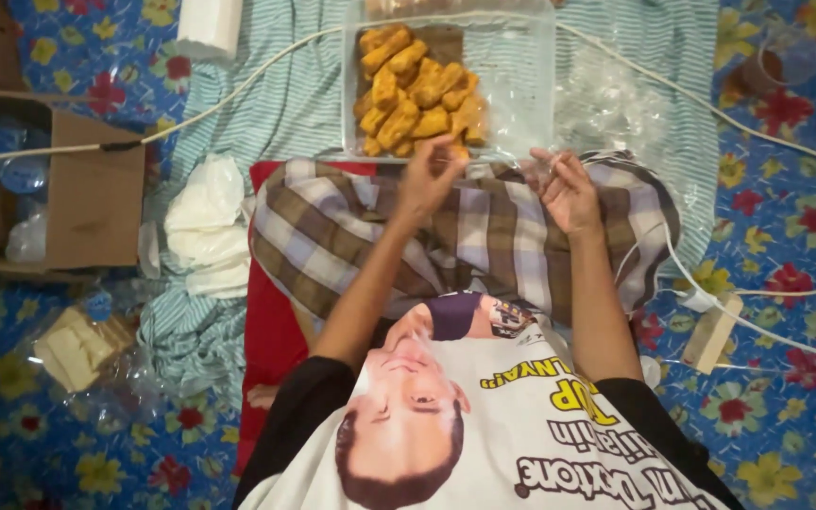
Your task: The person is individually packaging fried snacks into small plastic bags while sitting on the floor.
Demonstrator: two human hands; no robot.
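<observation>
I sit cross-legged in a brown-and-white checked cloth (332,236). In front of my knees stands a clear plastic container (521,76) holding several golden fried pieces (413,90). My left hand (427,175) hovers at the container's near rim, its fingers bunched and blurred just by the closest fried piece; whether it grips one I cannot tell. My right hand (569,194) is raised beside it, its fingers pinching a thin clear plastic bag (533,165) that hangs between the two hands.
A pile of clear plastic bags (611,104) lies right of the container. White folded sheets (205,227) and an open cardboard box (96,189) are at my left. A white cable (786,137) crosses the floral floor mat. A cup (786,57) stands far right.
</observation>
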